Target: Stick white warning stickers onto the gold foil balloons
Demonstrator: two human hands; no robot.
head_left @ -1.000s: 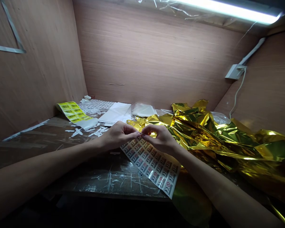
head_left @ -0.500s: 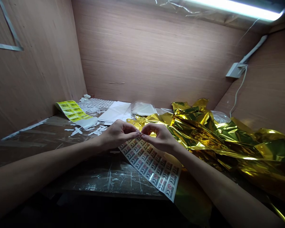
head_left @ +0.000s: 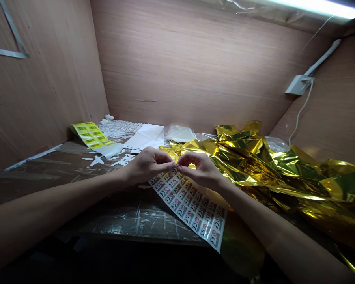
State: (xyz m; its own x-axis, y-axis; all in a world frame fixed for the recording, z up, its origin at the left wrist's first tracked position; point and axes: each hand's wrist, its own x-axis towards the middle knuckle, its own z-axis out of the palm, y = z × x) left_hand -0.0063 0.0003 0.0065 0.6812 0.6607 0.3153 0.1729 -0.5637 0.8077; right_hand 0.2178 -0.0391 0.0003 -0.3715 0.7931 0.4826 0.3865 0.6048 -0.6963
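Note:
My left hand (head_left: 150, 167) and my right hand (head_left: 199, 169) meet fingertip to fingertip over the table, thumbs and forefingers pinched together. Whatever sits between the fingertips is too small to make out. Just below them a sticker sheet (head_left: 192, 207) printed with rows of CE marks and red crossed-out circles slants down to the right. Its lower corner hangs past the table's front edge, and the hands cover its upper end. Shiny gold foil (head_left: 248, 161) lies crumpled behind and to the right of my right hand, and part of it hangs below the right forearm.
A yellow label sheet (head_left: 91, 134) curls against the left wall. Beside it lie white scraps (head_left: 96, 160), white paper sheets (head_left: 143, 136) and a clear plastic packet (head_left: 180, 134). Wooden panels enclose the table (head_left: 106, 213). A white socket box (head_left: 299, 85) with a cable hangs at right.
The view has shifted slightly. Both hands keep their pinch at the same spot above the sticker sheet, with hardly any movement of the fingers.

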